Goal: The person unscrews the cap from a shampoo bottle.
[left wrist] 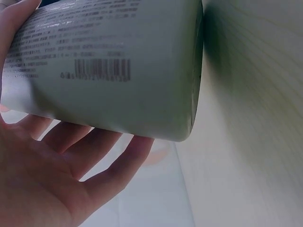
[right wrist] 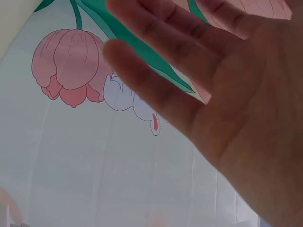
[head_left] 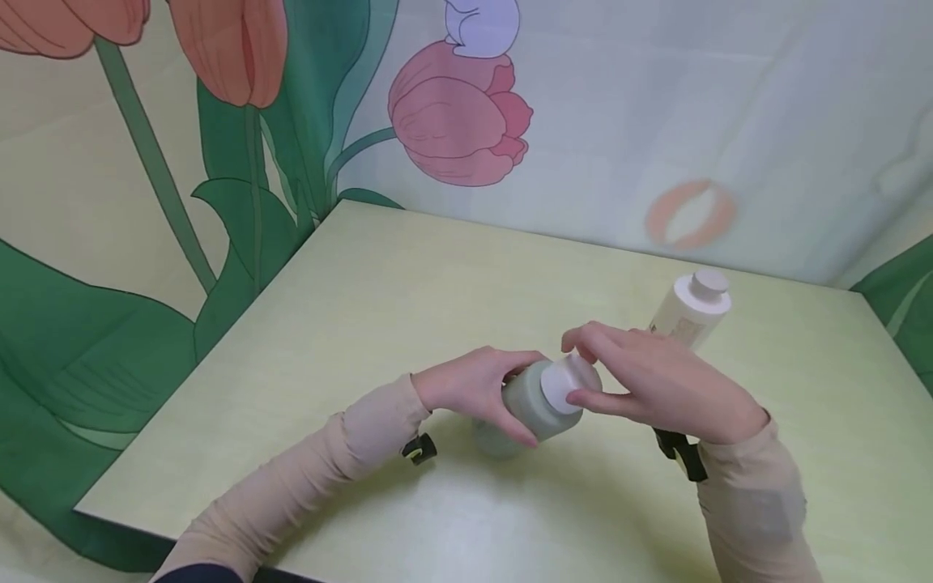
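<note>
Left hand [head_left: 477,389] curled, right hand [head_left: 659,380] — bent-fingered

Two bottles are recorded: one green bottle [head_left: 528,401] and one white bottle [head_left: 683,316]. Two caps are fitted, the green bottle's cap [head_left: 561,382] and the white bottle's cap [head_left: 709,283]. One barcode [left wrist: 102,69] is shown. Two hands are counted, left [head_left: 484,387] and right [head_left: 666,380], with two sleeves [head_left: 299,478] [head_left: 754,510]. One table [head_left: 408,275] is provided. Three tulip heads [head_left: 69,20] [head_left: 236,53] [head_left: 452,117] are printed on one backdrop [head_left: 605,105].
</note>
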Demonstrator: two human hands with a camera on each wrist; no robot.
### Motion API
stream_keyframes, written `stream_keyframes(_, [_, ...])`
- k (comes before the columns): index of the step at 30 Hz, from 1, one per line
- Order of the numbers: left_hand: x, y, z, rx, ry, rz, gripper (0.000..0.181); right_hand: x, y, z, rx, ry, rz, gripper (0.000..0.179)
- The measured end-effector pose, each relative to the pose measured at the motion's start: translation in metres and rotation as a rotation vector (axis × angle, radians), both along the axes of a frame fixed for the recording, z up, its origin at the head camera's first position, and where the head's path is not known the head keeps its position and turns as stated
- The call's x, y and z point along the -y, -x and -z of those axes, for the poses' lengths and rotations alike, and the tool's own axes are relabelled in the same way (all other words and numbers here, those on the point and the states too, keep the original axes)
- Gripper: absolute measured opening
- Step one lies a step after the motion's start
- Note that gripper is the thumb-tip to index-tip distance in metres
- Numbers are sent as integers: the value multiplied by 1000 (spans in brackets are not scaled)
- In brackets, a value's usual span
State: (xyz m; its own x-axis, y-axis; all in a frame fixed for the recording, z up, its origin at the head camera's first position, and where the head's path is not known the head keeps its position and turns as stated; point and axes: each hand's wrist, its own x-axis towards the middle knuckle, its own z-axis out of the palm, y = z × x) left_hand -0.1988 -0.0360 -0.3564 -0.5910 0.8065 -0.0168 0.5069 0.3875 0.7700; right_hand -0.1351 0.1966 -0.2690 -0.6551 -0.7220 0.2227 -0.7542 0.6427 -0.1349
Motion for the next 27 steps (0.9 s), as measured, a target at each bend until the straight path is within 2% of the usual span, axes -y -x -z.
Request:
stream_keyframes(3, [0, 0, 1, -7, 0, -2, 66, -2, 1, 0, -21, 17, -79, 47])
stream_keyframes(4, [0, 0, 1, -5, 0, -4, 66, -3, 0, 0, -13, 15, -79, 50])
stream_keyframes(7, [0, 1, 2, -1, 0, -11, 66, -2, 0, 0, 23, -7, 3, 55])
stream_keyframes(10, [-1, 1, 1, -2, 5, -13, 66, 2, -1, 1, 37, -50, 104, 49])
stream_keyframes(12, [-2, 1, 1, -6, 11, -11, 66, 5, -2, 3, 16, -65, 129, 43])
stream_keyframes(14, [-1, 0, 0, -13, 12, -7, 67, 9, -3, 4, -32, -71, 117, 37])
stream_keyframes(19, [0, -1, -1, -12, -7, 3, 63, 12, -5, 4, -126, -47, 31, 27])
stream_keyframes(22, [2, 1, 1, 12, -18, 5, 60, 9, -1, 5, -116, -10, -64, 35])
stream_keyframes(27, [4, 3, 0, 40, -17, 10, 62, -5, 14, 6, -28, 108, -223, 55])
